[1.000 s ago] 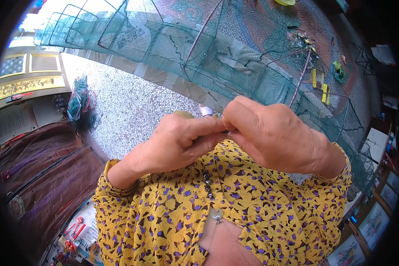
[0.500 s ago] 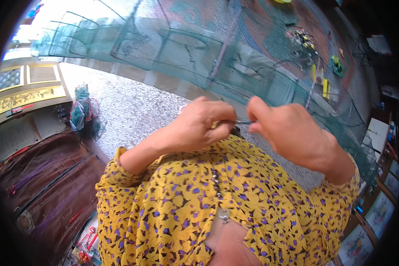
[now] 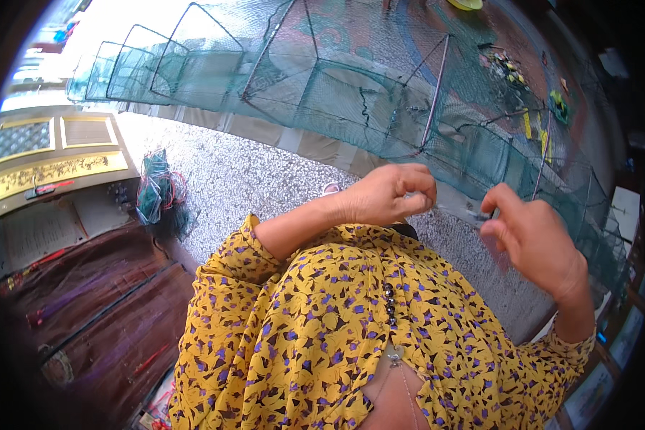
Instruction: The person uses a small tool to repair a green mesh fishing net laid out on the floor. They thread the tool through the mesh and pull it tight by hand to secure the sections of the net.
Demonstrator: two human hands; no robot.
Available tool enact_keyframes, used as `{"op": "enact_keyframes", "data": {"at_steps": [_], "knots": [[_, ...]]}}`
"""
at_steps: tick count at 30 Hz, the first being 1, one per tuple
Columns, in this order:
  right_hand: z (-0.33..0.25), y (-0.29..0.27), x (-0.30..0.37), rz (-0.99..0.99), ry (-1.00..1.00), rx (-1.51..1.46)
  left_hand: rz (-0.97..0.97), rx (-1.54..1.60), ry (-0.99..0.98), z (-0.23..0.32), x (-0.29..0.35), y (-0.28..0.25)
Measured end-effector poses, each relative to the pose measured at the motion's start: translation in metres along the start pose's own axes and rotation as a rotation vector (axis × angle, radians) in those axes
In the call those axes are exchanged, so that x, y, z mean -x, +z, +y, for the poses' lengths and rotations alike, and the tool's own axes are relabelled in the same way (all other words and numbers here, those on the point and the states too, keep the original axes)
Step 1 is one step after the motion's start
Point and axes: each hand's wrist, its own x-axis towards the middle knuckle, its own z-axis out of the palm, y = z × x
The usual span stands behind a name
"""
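My left hand point(image 3: 396, 193) is raised before my chest with its fingers curled into a pinch; whatever it grips is hidden. To its right, my right hand point(image 3: 534, 235) pinches thumb and forefinger round a small dark thing, too small and blurred to name. The hands are well apart. Just beyond them stretches a long green mesh net point(image 3: 340, 89) held up by thin dark box-shaped frames. Its near lower side passes closest to my right hand.
A bundle of green netting and red cord point(image 3: 159, 188) stands at the left, beside a table with a dark brown cover point(image 3: 100, 308). A yellow basin point(image 3: 466, 3) lies at the far edge. Small loose things point(image 3: 507, 69) are scattered on the floor beyond the net.
My hands have moved apart, the right one further to the right. The thin dark strand that showed between them is no longer visible. The whole view has shifted, with the net's frames now standing clearer.
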Motion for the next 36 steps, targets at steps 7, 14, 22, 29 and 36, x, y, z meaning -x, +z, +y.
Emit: {"op": "enact_keyframes", "data": {"at_steps": [7, 14, 22, 29, 36], "knots": [[0.005, 0.01, 0.006, 0.531, 0.091, -0.468, 0.043, 0.13, -0.038, 0.002, -0.008, -0.004], [-0.002, -0.02, -0.018, 1.179, -0.542, -1.155, 0.022, 0.451, -0.031, -0.007, 0.002, -0.006], [0.015, -0.015, -0.037, 0.679, -0.675, -0.07, 0.297, 0.715, 0.082, 0.002, 0.021, -0.015], [0.052, 0.03, -0.084, 0.692, -0.424, 0.256, 0.468, 0.959, 0.018, 0.004, 0.023, -0.015], [0.067, 0.046, -0.104, 0.608, -0.531, -0.006, 0.645, 0.582, -0.083, 0.002, 0.024, -0.002]]}}
